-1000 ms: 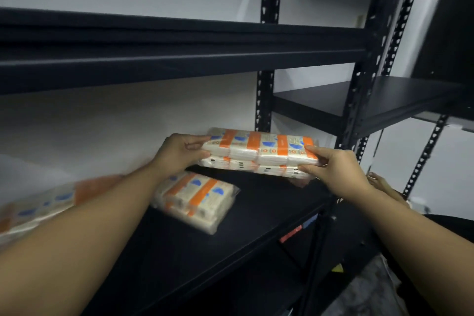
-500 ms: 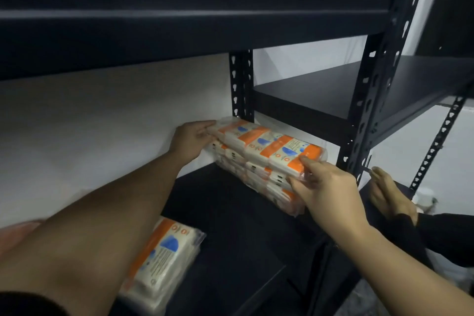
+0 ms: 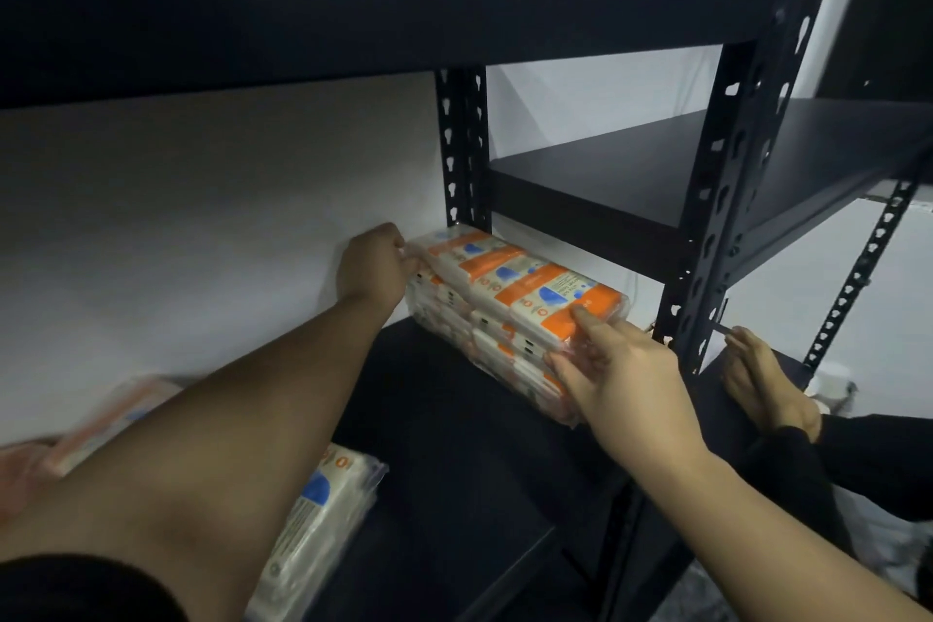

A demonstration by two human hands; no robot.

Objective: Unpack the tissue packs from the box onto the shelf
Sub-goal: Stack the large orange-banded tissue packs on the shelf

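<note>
A stack of tissue packs (image 3: 510, 313), wrapped in clear film with orange bands and blue marks, stands on the black shelf (image 3: 469, 444) at its far right corner, running along the shelf's right edge from the rear upright (image 3: 462, 147) toward the front upright (image 3: 727, 177); the left hand (image 3: 373, 263) is at the far end of the stack, against the pale wall (image 3: 202, 227), its fingers curled round the end of the top pack; the right hand (image 3: 616, 369) is at the near end, its thumb lying on top of the orange band and its fingers pressed against the film on the near face, so it grasps that end; both forearms reach in from the near side under the upper shelf (image 3: 353, 15); a second tissue pack (image 3: 323, 515) lies flat on the same shelf nearer to the left, partly hidden under the left forearm; a further pack (image 3: 106, 424) shows blurred at the far left edge, and how it rests cannot be told; to the right of the front upright a neighbouring shelf board (image 3: 656, 167) sits higher; low at the right a bare foot (image 3: 767, 389) and a dark trouser leg (image 3: 858, 465) show beside the rack.
</note>
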